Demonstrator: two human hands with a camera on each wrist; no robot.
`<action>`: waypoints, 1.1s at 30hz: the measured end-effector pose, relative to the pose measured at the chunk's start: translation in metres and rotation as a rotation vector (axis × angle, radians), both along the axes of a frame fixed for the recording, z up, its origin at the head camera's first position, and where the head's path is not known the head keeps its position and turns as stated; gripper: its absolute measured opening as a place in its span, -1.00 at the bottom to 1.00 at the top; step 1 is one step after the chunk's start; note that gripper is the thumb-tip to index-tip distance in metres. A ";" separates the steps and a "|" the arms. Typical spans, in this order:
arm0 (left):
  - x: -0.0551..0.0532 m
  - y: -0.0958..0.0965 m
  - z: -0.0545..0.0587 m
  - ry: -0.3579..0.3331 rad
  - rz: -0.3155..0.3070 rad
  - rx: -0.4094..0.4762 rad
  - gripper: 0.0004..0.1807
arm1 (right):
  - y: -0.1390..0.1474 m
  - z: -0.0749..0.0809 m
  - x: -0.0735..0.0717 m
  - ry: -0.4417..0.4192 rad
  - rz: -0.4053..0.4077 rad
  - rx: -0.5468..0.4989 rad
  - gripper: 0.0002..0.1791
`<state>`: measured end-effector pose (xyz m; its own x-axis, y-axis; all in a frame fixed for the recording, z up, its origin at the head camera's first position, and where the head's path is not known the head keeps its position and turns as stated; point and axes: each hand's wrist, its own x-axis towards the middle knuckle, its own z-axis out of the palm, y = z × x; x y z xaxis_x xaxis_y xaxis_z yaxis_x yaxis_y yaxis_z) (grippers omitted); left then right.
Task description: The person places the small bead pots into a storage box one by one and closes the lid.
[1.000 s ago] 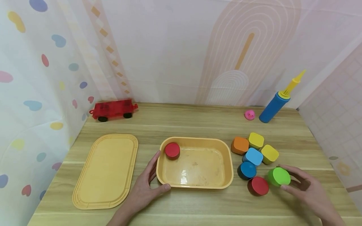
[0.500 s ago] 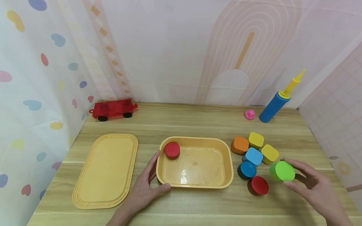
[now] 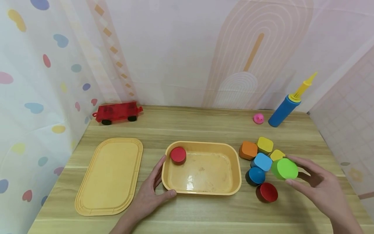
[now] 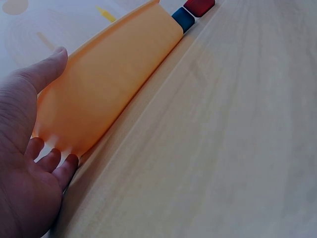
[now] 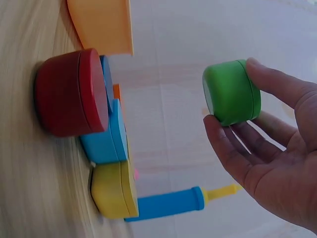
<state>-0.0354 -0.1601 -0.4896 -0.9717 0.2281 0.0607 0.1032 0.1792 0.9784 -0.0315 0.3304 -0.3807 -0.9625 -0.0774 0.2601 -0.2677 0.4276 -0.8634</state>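
Green block [image 3: 284, 169] is gripped by right hand [image 3: 319, 188], tray [image 3: 210, 172] by left hand [image 3: 149, 193]. Transfer is presumed; tray-ward carrying seems required.

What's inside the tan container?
The tan container holds one round red block in its far left corner; the container floor directly beneath that block is covered.
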 end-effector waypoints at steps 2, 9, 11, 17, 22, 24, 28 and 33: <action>0.000 0.000 0.000 0.001 -0.001 0.000 0.23 | -0.004 0.001 -0.002 0.000 0.023 -0.023 -0.25; 0.000 -0.001 0.001 0.002 -0.001 0.003 0.24 | -0.019 0.003 -0.011 -0.008 0.066 0.013 -0.28; 0.000 -0.002 0.001 0.002 0.000 0.002 0.24 | -0.025 0.002 -0.014 -0.018 0.077 0.012 -0.28; 0.001 -0.002 0.002 0.018 -0.011 0.005 0.24 | -0.045 0.000 -0.021 -0.048 0.128 -0.021 -0.33; 0.001 -0.003 0.003 0.022 -0.006 -0.013 0.24 | -0.062 0.001 -0.028 -0.079 0.151 0.011 -0.37; 0.001 -0.003 0.003 0.025 -0.006 -0.016 0.24 | -0.068 0.001 -0.031 -0.089 0.170 0.010 -0.39; 0.000 -0.002 0.001 0.028 -0.010 -0.008 0.25 | -0.078 0.000 -0.036 -0.101 0.209 -0.008 -0.42; 0.000 -0.001 0.000 0.027 -0.008 -0.002 0.25 | -0.092 -0.002 -0.042 -0.094 0.245 -0.018 -0.43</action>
<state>-0.0356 -0.1609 -0.4894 -0.9679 0.2360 0.0864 0.1309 0.1798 0.9750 -0.0736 0.2386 -0.3826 -0.9356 -0.3071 0.1741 -0.2796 0.3438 -0.8965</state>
